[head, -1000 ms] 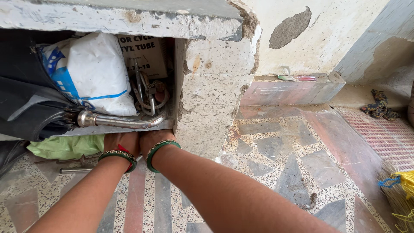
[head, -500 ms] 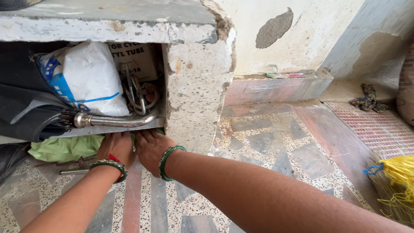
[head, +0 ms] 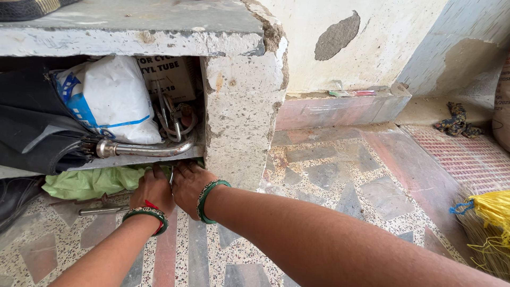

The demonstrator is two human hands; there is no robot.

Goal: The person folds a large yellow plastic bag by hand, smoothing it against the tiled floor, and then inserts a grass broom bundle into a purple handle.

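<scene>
Both my hands reach under a concrete shelf [head: 133, 41], side by side at floor level. My left hand [head: 153, 192] and my right hand [head: 188, 187] each wear green bangles. Their fingers curl into the edge of a crumpled light-green plastic bag [head: 90, 182] that lies under the shelf board. The fingertips are partly hidden in the bag's folds. Just above the hands a bent chrome pipe [head: 143, 149] lies on the shelf board.
The shelf holds a white sack [head: 109, 101], black fabric [head: 32, 127], a cardboard box [head: 170, 77] and tangled metal parts [head: 178, 119]. A concrete pillar [head: 241, 111] stands right of the hands. A metal rod [head: 103, 210] lies on the terrazzo floor. A broom [head: 486, 223] is far right.
Both hands have drawn back toward me from under the shelf, and more of the green bag shows at the shelf's edge. The view has shifted slightly.
</scene>
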